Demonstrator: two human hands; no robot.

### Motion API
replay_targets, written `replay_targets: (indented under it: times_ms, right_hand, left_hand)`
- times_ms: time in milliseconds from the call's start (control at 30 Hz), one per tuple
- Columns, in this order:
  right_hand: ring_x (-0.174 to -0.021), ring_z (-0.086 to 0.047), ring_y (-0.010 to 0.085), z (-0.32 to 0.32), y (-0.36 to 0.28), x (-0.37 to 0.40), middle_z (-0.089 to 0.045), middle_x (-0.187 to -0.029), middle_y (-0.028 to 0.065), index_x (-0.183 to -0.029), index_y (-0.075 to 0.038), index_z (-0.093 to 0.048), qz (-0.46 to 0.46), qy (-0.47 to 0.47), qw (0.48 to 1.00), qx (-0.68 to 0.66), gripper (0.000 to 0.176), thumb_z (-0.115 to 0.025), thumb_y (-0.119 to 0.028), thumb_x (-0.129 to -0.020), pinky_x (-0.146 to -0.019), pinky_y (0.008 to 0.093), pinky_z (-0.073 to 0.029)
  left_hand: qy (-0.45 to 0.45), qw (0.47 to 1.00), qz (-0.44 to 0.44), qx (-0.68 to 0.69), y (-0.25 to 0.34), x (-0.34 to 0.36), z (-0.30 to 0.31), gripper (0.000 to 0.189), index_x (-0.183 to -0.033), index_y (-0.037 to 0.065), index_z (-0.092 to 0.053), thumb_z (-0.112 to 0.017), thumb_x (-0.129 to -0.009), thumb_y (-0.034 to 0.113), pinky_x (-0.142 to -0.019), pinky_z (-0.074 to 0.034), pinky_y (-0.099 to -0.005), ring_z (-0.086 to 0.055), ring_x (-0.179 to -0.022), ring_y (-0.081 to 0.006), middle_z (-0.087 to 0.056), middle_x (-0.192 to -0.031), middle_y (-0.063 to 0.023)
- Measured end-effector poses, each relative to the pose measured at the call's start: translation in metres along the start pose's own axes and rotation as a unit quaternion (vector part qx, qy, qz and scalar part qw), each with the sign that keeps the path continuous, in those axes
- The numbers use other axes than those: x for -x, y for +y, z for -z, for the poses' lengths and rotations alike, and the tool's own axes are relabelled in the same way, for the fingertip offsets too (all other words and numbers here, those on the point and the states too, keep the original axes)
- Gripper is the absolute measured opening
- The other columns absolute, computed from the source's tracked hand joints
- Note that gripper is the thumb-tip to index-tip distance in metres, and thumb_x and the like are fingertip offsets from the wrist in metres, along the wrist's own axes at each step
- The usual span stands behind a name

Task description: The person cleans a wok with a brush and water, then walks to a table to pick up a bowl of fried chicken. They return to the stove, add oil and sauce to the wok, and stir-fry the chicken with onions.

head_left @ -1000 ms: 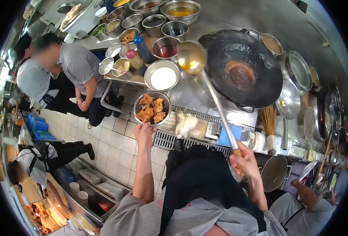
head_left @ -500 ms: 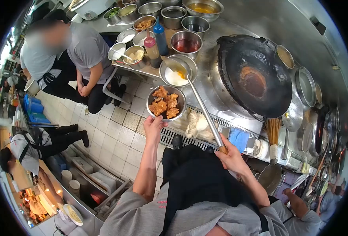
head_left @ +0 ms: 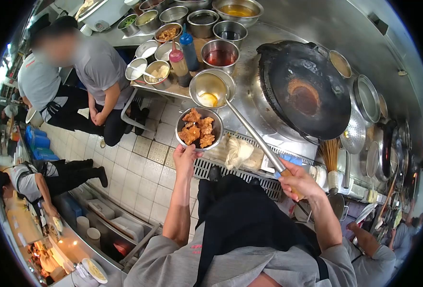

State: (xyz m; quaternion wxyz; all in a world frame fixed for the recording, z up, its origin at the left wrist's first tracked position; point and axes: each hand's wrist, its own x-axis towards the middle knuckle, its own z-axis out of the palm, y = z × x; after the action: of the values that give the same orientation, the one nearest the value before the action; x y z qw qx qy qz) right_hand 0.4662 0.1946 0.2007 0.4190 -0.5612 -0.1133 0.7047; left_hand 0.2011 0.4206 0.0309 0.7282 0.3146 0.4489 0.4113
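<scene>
Holding a small steel bowl (head_left: 219, 128) by its near rim, the left hand (head_left: 184, 160) lays its thumb over the edge, with the other fingers apparently curled beneath; this grip likely keeps skin off the browned food pieces (head_left: 198, 128) inside. The bowl hangs above the tiled floor (head_left: 149, 168), just off the counter's edge. The right hand (head_left: 298, 182) is closed around the wooden end of a long ladle (head_left: 254, 134), whose length presumably spares the hand from heat. The ladle's head lies over or within a second steel bowl (head_left: 231, 82); which of the two cannot be told. Seasoning containers and two squeeze bottles (head_left: 189, 50) cluster near that bowl, probably for quick reach. To their right, a blackened wok (head_left: 288, 71) sits on the steel worktop (head_left: 257, 34), with a brown residue at its centre. A crumpled cloth (head_left: 238, 152) lies along the front ledge, and a bamboo brush (head_left: 333, 165) stands near the wok. Co-workers in grey shirts (head_left: 99, 67) occupy the room's left side.
</scene>
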Motion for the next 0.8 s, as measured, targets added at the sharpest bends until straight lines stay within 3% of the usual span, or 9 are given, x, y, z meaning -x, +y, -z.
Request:
replay_targets:
  times_ms: [100,200,367,467,567,700,800]
  right_hand:
    - [-0.034,-0.038,0.0101,0.021,0.003,-0.003,-0.042,-0.059,0.0028,-0.147,-0.013,-0.027,-0.017,-0.021,0.988,-0.15,0.063,-0.054,-0.005,-0.091,-0.027,0.0241,-0.029]
    - [-0.032,-0.036,0.0101,0.037,0.012,-0.002,-0.042,-0.061,0.0058,-0.142,-0.017,-0.035,-0.025,-0.102,0.946,-0.306,0.052,-0.052,-0.007,-0.093,-0.024,0.024,-0.028]
    - [-0.032,-0.035,0.0093,0.055,0.05,0.034,-0.043,-0.061,0.0071,-0.141,-0.019,-0.039,0.042,-0.161,0.892,-0.42,0.051,-0.051,-0.006,-0.093,-0.025,0.0254,-0.028]
    - [-0.033,-0.036,0.0096,0.07,0.075,0.071,-0.044,-0.062,0.0075,-0.141,-0.02,-0.041,0.134,-0.098,0.893,-0.419,0.052,-0.051,-0.004,-0.092,-0.026,0.0251,-0.029]
    - [-0.032,-0.035,0.0098,0.072,0.062,0.098,-0.042,-0.059,0.0067,-0.144,-0.017,-0.036,0.184,0.082,0.915,-0.35,0.061,-0.05,0.0,-0.087,-0.027,0.0243,-0.029]
    - [-0.036,-0.042,0.0111,0.087,0.047,0.089,-0.047,-0.059,0.0023,-0.15,-0.007,-0.022,0.209,0.28,0.931,-0.104,0.073,-0.052,0.002,-0.084,-0.03,0.0254,-0.03]
    - [-0.037,-0.043,0.0102,0.09,0.061,0.068,-0.048,-0.056,0.0008,-0.15,-0.002,-0.018,0.212,0.322,0.92,-0.07,0.076,-0.052,0.002,-0.082,-0.032,0.0247,-0.03]
  left_hand:
    - [-0.007,1.0,-0.004,-0.007,-0.004,-0.002,0.006,0.012,-0.099,-0.002,-0.057,-0.057,-0.087,0.001,-0.057,-0.054,-0.028,-0.065,-0.068,-0.0178,-0.065,-0.087,-0.0104]
    - [0.003,1.0,-0.006,-0.001,0.0,0.004,0.005,0.012,-0.098,-0.001,-0.057,-0.059,-0.087,0.002,-0.057,-0.053,-0.0295,-0.064,-0.07,-0.0167,-0.065,-0.085,-0.0089]
    - [0.03,0.999,-0.019,-0.025,0.015,0.028,0.009,0.017,-0.103,0.001,-0.058,-0.062,-0.086,0.004,-0.058,-0.052,-0.0269,-0.06,-0.07,-0.0135,-0.063,-0.089,-0.0071]
    - [0.019,0.998,-0.04,-0.048,0.026,0.043,0.012,0.019,-0.104,0.0,-0.058,-0.062,-0.086,0.002,-0.056,-0.051,-0.0269,-0.061,-0.07,-0.0123,-0.064,-0.091,-0.0066]
    - [-0.008,0.997,-0.05,-0.054,0.037,0.051,0.011,0.018,-0.104,0.001,-0.058,-0.061,-0.086,0.001,-0.056,-0.051,-0.0262,-0.061,-0.069,-0.0123,-0.065,-0.091,-0.0065]
    - [-0.062,0.996,-0.037,-0.061,0.05,0.059,-0.026,0.016,-0.104,0.001,-0.058,-0.06,-0.088,0.001,-0.057,-0.051,-0.0262,-0.061,-0.068,-0.0126,-0.065,-0.09,-0.0062]
    - [-0.119,0.991,-0.022,-0.064,0.051,0.058,-0.063,0.016,-0.104,0.001,-0.058,-0.061,-0.088,0.002,-0.057,-0.051,-0.0269,-0.061,-0.069,-0.0128,-0.065,-0.09,-0.0061]
